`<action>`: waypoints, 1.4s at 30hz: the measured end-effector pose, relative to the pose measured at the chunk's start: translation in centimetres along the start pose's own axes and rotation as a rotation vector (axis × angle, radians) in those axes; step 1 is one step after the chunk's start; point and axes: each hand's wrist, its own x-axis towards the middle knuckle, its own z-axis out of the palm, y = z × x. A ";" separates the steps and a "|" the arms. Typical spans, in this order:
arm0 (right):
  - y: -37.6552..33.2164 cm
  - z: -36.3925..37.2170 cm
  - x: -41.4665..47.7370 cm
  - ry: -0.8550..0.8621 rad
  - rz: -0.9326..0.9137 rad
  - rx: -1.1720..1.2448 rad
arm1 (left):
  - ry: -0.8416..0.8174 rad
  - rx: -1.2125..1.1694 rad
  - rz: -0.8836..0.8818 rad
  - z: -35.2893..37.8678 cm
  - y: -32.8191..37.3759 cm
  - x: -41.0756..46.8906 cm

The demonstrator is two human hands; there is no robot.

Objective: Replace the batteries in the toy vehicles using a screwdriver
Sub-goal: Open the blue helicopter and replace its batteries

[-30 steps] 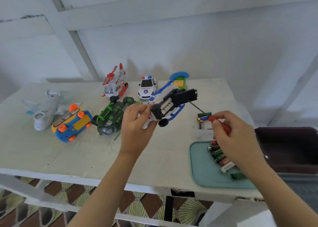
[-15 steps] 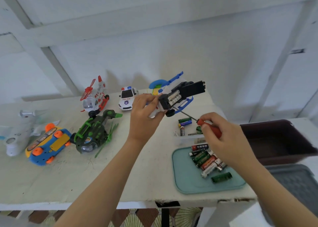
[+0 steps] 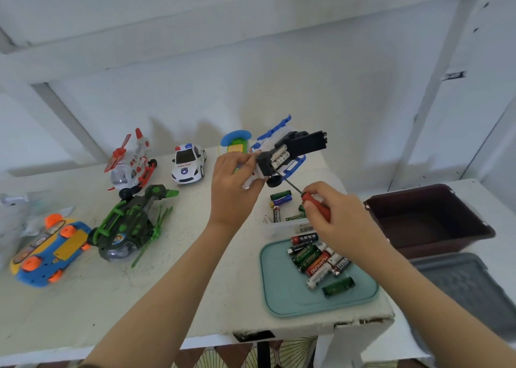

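White-painted table [image 3: 195, 298] carries a spread of toys: a red-and-white helicopter [image 3: 131, 163] and a police car [image 3: 187, 163] at the back, a green-and-black helicopter [image 3: 125, 225] nearer, and a blue, yellow and orange vehicle [image 3: 47, 253] at the left. On the right lies a teal tray [image 3: 282, 298] with a cluster of batteries [image 3: 315, 258]; more loose batteries [image 3: 280, 197] lie just beyond it, directly under the hands. A dark brown bin [image 3: 430, 217] stands beside the table's right end. The left hand [image 3: 233, 189] is raised above the table, fingers curled round one end of the blue-and-white toy vehicle [image 3: 290, 149], which is turned underside up with its black cover hanging open and cells showing in the compartment. The right hand [image 3: 343, 222] grips the red-handled screwdriver [image 3: 315, 204], its thin shaft slanting up-left to the toy's underside beside a black wheel; whether the tip touches is unclear.
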 end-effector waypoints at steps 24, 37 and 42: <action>0.6 -1.2 -0.7 0.123 0.086 -0.123 | -0.047 0.033 -0.015 -0.4 -0.6 -1.2; 2.4 -2.6 3.5 -0.052 0.052 0.000 | -0.084 -0.036 -0.067 -1.4 -1.3 -1.2; 3.4 -3.4 3.1 -0.148 0.056 0.007 | -0.085 0.000 -0.046 -1.1 -1.8 -1.3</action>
